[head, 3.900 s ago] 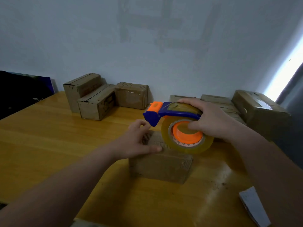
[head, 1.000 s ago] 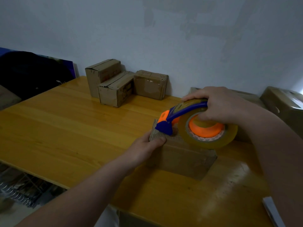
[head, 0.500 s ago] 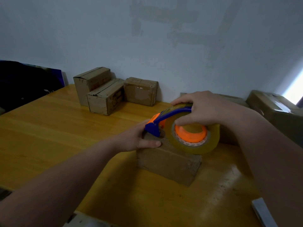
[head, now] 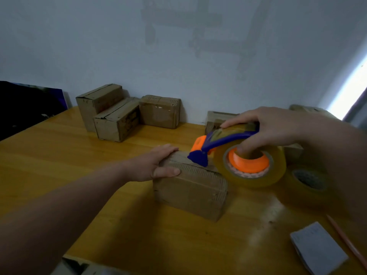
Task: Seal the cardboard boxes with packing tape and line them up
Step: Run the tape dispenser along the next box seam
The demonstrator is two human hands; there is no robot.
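A small cardboard box lies in the middle of the wooden table. My left hand grips its left end, fingers over the top and thumb on the front face. My right hand holds a blue and orange tape dispenser loaded with a clear tape roll, thumb in the orange core. The dispenser's blue nose touches the box top near its middle. Three boxes stand together against the back wall on the left.
More cardboard boxes sit by the wall behind my right hand. A second tape roll lies to the right of the box. A grey-white pad and a thin orange stick lie at the front right. A dark object is at far left.
My right hand has kept the dispenser on the box top, with its nose now near the middle. My left hand has shifted to clasp the box's left end. A second tape roll has come into view.
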